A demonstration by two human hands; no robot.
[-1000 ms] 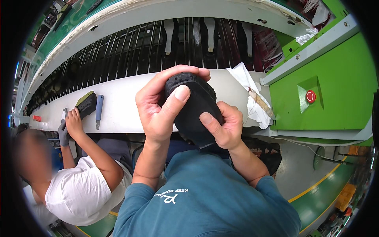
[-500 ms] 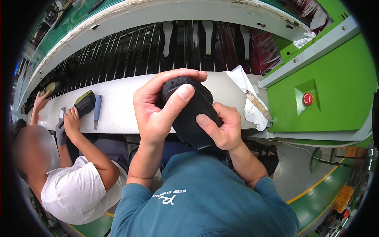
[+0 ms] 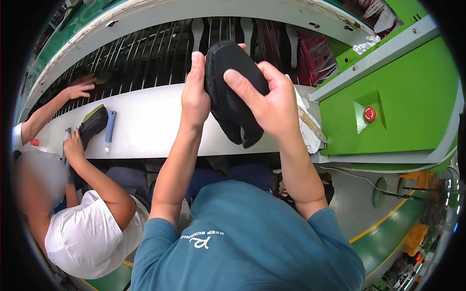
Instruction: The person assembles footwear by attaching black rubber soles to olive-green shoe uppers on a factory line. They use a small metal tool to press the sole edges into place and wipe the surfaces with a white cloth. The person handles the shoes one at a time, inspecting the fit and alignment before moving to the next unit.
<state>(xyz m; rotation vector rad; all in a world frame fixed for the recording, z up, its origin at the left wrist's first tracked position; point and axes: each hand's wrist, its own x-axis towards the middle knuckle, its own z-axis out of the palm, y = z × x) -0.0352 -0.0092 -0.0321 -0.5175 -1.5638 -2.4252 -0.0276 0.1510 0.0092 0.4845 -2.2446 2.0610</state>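
A black shoe sole [image 3: 225, 109] is held up over the white table edge, its smooth dark face toward me and its narrower, notched end pointing down at me. My left hand [image 3: 196, 94] grips its left edge, thumb upright alongside; most of the fingers are hidden behind, with a fingertip showing at the top. From the right, my right hand [image 3: 274, 102] wraps the other edge, its thumb pressed flat across the smooth face. The sole's far side is out of sight.
Behind the white table [image 3: 150, 121] runs a roller conveyor [image 3: 141, 60] carrying several black-and-white soles. A blue-handled tool [image 3: 110, 127] lies left, beside a co-worker's hand [image 3: 74, 146] on a black-and-green sole [image 3: 93, 124]. A green machine [image 3: 407, 102] with a red button stands right, near white cloth [image 3: 307, 131].
My hands have lifted the sole farther from my body and turned it, so its smooth face shows more. A person's hand at far left has reached over the conveyor.
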